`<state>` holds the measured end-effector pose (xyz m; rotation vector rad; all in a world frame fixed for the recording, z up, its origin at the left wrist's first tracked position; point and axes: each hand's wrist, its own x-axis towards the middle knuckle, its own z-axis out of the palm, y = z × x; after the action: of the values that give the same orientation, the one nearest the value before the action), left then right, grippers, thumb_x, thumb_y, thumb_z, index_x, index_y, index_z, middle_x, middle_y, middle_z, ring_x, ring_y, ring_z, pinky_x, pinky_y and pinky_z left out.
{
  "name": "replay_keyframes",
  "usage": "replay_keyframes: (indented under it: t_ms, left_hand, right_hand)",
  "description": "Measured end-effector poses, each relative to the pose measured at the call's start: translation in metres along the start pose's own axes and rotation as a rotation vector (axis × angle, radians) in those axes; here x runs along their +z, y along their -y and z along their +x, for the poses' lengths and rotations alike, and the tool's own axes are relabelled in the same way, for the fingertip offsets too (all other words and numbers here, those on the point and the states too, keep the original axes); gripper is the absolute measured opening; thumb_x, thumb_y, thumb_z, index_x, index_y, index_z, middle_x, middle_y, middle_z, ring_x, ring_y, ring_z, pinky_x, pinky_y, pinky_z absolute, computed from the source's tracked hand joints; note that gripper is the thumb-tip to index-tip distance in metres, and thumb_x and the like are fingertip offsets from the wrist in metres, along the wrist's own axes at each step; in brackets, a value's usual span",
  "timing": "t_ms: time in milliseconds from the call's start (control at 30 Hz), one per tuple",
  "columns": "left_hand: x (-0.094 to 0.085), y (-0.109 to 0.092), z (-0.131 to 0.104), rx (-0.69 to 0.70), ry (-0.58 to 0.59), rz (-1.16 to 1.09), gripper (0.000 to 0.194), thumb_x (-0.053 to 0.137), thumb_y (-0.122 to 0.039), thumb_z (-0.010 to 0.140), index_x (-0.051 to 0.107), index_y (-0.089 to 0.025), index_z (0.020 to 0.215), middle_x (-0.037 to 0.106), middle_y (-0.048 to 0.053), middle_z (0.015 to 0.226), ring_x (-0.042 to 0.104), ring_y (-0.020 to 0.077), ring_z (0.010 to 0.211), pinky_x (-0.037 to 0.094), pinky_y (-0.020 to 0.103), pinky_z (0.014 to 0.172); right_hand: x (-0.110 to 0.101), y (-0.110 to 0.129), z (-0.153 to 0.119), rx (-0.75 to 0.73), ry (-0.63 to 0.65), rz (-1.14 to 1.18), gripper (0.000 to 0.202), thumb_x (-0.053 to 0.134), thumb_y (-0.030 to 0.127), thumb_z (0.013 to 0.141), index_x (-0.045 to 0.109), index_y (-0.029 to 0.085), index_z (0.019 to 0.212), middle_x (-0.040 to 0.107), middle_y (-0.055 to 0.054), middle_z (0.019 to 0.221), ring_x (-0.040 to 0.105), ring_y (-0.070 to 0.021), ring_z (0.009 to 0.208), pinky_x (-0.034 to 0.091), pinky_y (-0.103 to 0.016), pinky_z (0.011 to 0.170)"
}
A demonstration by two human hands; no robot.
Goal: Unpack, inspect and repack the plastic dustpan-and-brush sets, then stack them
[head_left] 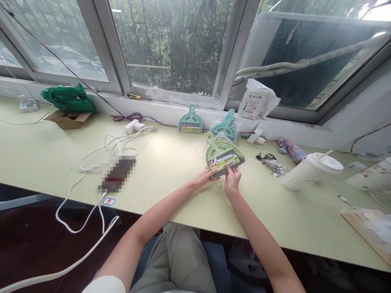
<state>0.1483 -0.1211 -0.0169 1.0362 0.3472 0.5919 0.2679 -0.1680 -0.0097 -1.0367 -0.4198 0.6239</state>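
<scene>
A green mini dustpan and brush set [224, 153], wrapped in clear film with a printed label, is held up over the table in both hands. My left hand [208, 176] grips its lower left edge. On its lower front edge, my right hand [232, 176] is closed with the thumb on top. Behind it, a stack of teal dustpan sets [227, 126] in film is partly covered by the green one. Left of that stack, a single teal dustpan set [190, 121] leans against the wall below the window.
White cables and a charger [132, 127] lie to the left, near a blurred dark device [119, 173]. A green bag [69, 99] rests on a cardboard box [69, 119]. To the right are keys [271, 162], a folded umbrella [292, 150] and a tilted white cup [308, 171].
</scene>
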Motion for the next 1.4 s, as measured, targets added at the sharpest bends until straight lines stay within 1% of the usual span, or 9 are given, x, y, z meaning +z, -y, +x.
replay_keyframes:
  t_ms: [100, 267, 400, 467, 567, 667, 933, 1200, 1400]
  left_hand:
    - [0.005, 0.002, 0.002, -0.003, -0.004, -0.015, 0.053, 0.063, -0.041, 0.081, 0.048, -0.022, 0.129, 0.047, 0.012, 0.139, 0.047, 0.0273, 0.126, 0.036, 0.046, 0.106]
    - [0.004, 0.003, 0.002, 0.104, -0.202, -0.014, 0.057, 0.063, -0.043, 0.08, 0.046, -0.02, 0.129, 0.048, 0.013, 0.137, 0.049, 0.0276, 0.124, 0.038, 0.046, 0.104]
    - [0.01, 0.014, 0.0, -0.082, -0.008, 0.056, 0.059, 0.067, -0.04, 0.078, 0.046, -0.025, 0.131, 0.048, 0.012, 0.138, 0.049, 0.0279, 0.124, 0.038, 0.048, 0.103]
    - [0.012, 0.015, 0.002, -0.116, 0.037, 0.049, 0.057, 0.065, -0.041, 0.08, 0.046, -0.025, 0.132, 0.049, 0.011, 0.137, 0.047, 0.0275, 0.126, 0.038, 0.047, 0.103]
    - [0.007, 0.009, 0.006, 0.027, -0.069, -0.001, 0.054, 0.058, -0.046, 0.083, 0.046, -0.022, 0.13, 0.051, 0.012, 0.135, 0.048, 0.0268, 0.124, 0.04, 0.044, 0.102]
    - [-0.002, -0.003, 0.006, 0.15, -0.183, 0.045, 0.056, 0.065, -0.04, 0.079, 0.046, -0.019, 0.127, 0.053, 0.012, 0.132, 0.051, 0.0264, 0.121, 0.042, 0.042, 0.1]
    - [-0.009, -0.013, 0.0, 0.091, -0.266, 0.223, 0.055, 0.064, -0.034, 0.076, 0.042, -0.019, 0.124, 0.059, 0.011, 0.122, 0.059, 0.0264, 0.104, 0.053, 0.042, 0.081]
    - [-0.005, -0.019, -0.008, 0.11, -0.186, 0.163, 0.063, 0.067, -0.036, 0.076, 0.035, -0.025, 0.129, 0.055, 0.012, 0.127, 0.065, 0.0235, 0.091, 0.057, 0.046, 0.075]
    - [-0.006, -0.018, -0.008, 0.084, -0.173, 0.136, 0.066, 0.066, -0.034, 0.075, 0.033, -0.027, 0.131, 0.055, 0.011, 0.126, 0.065, 0.0223, 0.09, 0.057, 0.046, 0.075]
  right_hand:
    - [-0.001, -0.003, 0.001, 0.0, -0.033, -0.004, 0.061, 0.076, 0.042, 0.062, 0.057, 0.016, 0.113, 0.067, -0.012, 0.109, 0.064, -0.022, 0.098, 0.053, -0.037, 0.085]
    - [0.002, -0.01, 0.001, 0.051, -0.004, 0.03, 0.059, 0.079, 0.035, 0.057, 0.058, 0.015, 0.109, 0.067, -0.011, 0.107, 0.065, -0.0212, 0.095, 0.054, -0.035, 0.085]
    - [0.0, -0.006, 0.005, 0.031, -0.039, 0.048, 0.054, 0.077, 0.034, 0.06, 0.058, 0.016, 0.107, 0.068, -0.01, 0.107, 0.067, -0.0201, 0.09, 0.054, -0.036, 0.085]
    - [-0.002, -0.002, 0.007, 0.025, -0.043, 0.066, 0.051, 0.076, 0.033, 0.061, 0.059, 0.016, 0.106, 0.068, -0.009, 0.107, 0.067, -0.0196, 0.09, 0.054, -0.035, 0.086]
    - [-0.003, -0.001, 0.008, 0.048, -0.002, 0.101, 0.049, 0.077, 0.03, 0.061, 0.059, 0.018, 0.104, 0.068, -0.007, 0.106, 0.067, -0.0188, 0.092, 0.054, -0.034, 0.087]
    - [-0.002, -0.005, 0.007, 0.108, 0.07, 0.086, 0.045, 0.077, 0.029, 0.062, 0.06, 0.018, 0.102, 0.069, -0.006, 0.104, 0.067, -0.0189, 0.093, 0.054, -0.035, 0.087]
    - [-0.009, -0.011, 0.016, 0.218, 0.202, 0.016, 0.035, 0.077, 0.033, 0.066, 0.062, 0.02, 0.094, 0.071, -0.005, 0.1, 0.068, -0.0204, 0.092, 0.057, -0.036, 0.084]
    - [-0.01, -0.014, 0.018, 0.21, 0.2, -0.031, 0.048, 0.082, 0.039, 0.057, 0.062, 0.016, 0.094, 0.071, -0.008, 0.1, 0.068, -0.0223, 0.089, 0.058, -0.039, 0.081]
    - [-0.007, -0.01, 0.005, 0.19, 0.133, -0.013, 0.048, 0.079, 0.04, 0.061, 0.061, 0.016, 0.098, 0.068, -0.009, 0.106, 0.067, -0.0224, 0.093, 0.057, -0.039, 0.082]
